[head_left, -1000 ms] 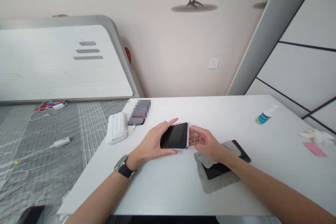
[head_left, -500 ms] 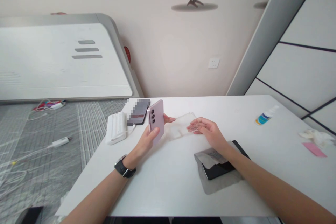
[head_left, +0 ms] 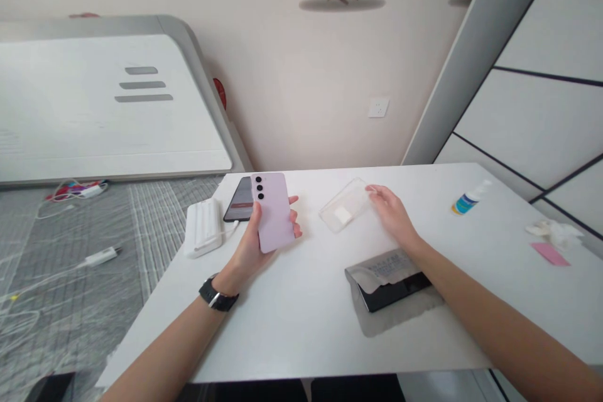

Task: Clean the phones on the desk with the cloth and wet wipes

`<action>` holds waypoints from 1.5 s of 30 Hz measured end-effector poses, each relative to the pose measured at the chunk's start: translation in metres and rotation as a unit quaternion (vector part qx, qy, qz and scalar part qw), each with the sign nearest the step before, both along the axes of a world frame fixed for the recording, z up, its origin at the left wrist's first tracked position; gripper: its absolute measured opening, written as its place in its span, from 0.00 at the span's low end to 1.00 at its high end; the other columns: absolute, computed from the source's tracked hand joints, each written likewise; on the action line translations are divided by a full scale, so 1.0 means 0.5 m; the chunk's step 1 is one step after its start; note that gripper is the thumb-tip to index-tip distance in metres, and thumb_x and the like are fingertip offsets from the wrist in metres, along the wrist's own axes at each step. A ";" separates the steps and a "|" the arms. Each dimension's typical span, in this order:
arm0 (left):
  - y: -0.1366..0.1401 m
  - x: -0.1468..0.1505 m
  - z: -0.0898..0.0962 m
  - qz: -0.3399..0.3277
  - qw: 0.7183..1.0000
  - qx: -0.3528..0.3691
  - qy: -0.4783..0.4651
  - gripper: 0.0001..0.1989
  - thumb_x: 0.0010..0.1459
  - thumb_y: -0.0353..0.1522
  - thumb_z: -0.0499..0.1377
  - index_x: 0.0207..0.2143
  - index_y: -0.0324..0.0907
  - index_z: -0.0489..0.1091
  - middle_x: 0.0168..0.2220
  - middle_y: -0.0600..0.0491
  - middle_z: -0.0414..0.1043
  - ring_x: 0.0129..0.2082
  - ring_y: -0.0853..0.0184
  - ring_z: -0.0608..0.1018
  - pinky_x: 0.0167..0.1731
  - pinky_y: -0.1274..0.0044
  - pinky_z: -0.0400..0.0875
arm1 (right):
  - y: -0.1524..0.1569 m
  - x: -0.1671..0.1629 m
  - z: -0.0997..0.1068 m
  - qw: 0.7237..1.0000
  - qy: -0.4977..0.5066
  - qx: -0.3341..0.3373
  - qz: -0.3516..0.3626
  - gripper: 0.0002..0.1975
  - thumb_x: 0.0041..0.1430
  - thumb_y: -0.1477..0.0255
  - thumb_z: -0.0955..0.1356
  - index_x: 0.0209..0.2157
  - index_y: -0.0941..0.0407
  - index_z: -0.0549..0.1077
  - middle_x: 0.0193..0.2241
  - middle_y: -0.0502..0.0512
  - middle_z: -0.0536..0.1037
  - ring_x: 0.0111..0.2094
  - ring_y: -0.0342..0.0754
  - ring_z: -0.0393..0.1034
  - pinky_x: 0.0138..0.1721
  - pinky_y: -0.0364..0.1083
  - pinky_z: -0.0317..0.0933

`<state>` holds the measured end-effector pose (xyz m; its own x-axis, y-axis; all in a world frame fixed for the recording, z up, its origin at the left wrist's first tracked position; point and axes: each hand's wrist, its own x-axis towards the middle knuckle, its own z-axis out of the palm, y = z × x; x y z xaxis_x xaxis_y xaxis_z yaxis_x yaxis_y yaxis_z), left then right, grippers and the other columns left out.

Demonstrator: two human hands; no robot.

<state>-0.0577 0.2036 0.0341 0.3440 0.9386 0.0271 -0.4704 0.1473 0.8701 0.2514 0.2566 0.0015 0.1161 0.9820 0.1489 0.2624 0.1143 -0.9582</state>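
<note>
My left hand point(head_left: 254, 242) is closed around a lilac phone point(head_left: 276, 213), its back with three camera lenses turned toward me. Off to the right, my right hand point(head_left: 389, 210) grips the upper right corner of a clear phone case point(head_left: 336, 204) between thumb and fingers. A pale square shows on the case, which is just over or on the tabletop. Below my right forearm lies a black tablet-like device point(head_left: 393, 292), partly covered by a grey cloth point(head_left: 389, 268). The forearm hides its right end.
On the white table point(head_left: 292, 326), a white power bank point(head_left: 203, 228) with a cable and a dark phone point(head_left: 239, 201) lie at the left. Toward the right stand a spray bottle point(head_left: 470, 198), a crumpled tissue point(head_left: 556, 233) and a pink slip point(head_left: 550, 254). A cable plug point(head_left: 101, 256) lies on the grey mat.
The lilac phone has turned so its back faces me fully. My right hand has drawn the clear case away to the right, apart from my left hand. The view has shifted slightly.
</note>
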 end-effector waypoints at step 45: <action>-0.012 0.001 -0.018 -0.063 0.739 0.297 0.602 0.42 0.53 0.48 0.71 0.68 0.50 0.65 0.59 0.45 0.69 0.51 0.49 0.76 0.51 0.66 0.68 | -0.038 0.019 0.058 0.859 -0.238 -0.054 0.450 0.14 0.68 0.64 0.65 0.29 0.54 0.74 0.25 0.47 0.72 0.28 0.46 0.63 0.33 0.45 0.54</action>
<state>-0.0570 0.1977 0.0252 0.5382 0.8425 0.0246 0.6809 -0.4518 0.5763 0.2608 0.2376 0.0303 -0.7469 0.6524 -0.1286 0.4791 0.3939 -0.7844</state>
